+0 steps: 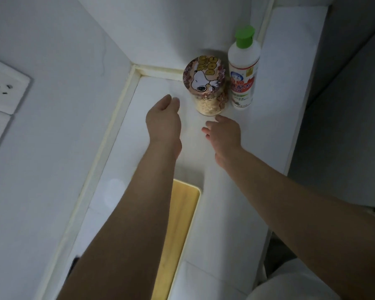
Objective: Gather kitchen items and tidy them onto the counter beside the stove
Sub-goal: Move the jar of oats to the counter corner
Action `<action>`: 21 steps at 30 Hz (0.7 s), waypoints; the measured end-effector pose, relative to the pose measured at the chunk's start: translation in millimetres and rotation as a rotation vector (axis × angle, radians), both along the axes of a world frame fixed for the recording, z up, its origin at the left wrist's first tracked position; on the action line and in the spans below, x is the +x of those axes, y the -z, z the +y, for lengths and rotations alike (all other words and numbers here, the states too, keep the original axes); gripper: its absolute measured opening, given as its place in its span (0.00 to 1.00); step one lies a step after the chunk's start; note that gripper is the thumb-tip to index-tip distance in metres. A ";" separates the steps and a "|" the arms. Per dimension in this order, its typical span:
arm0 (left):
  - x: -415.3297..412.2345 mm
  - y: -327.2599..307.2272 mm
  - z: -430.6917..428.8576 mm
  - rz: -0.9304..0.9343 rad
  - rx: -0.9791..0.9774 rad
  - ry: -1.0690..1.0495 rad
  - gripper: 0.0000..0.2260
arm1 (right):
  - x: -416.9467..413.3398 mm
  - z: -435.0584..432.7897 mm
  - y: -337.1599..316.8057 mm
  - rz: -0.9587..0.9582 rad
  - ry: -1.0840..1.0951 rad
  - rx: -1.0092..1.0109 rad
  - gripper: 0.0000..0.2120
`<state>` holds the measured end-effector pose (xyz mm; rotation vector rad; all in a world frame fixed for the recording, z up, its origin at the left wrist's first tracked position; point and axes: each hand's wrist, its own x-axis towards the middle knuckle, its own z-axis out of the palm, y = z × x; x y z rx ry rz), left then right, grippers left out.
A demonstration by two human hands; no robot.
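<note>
nearest in, flat on the white counter (236, 191), a yellow wooden board (180, 230), partly under the left forearm. further out, both arms stretched over the counter. left hand (164, 122) loose and empty, fingers relaxed, just left of the jar (206, 87). right hand (224, 133) empty too, fingers lightly curled around nothing, close to the jar's base. beyond the fingertips, upright near the back corner, that jar: cartoon-dog lid, pale flakes inside. just beside it, a white bottle (244, 72) with a green cap. off left on the wall, a white socket (2, 83).
</note>
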<state>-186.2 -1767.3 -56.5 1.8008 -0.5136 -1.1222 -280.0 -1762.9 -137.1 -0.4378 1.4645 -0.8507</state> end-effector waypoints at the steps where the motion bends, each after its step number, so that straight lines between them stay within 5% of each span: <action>1: 2.8 -7.1 19.5 -0.005 -0.001 -0.050 0.20 | 0.9 10.4 -1.6 0.005 -0.007 -0.016 0.16; 10: 49.4 -28.9 200.8 0.019 0.110 -0.604 0.16 | 53.0 111.2 -55.9 0.093 -0.382 -0.342 0.16; 21: 16.9 -88.3 400.4 0.022 -0.105 -0.780 0.16 | 39.4 274.3 -138.0 -0.055 -0.752 -0.542 0.10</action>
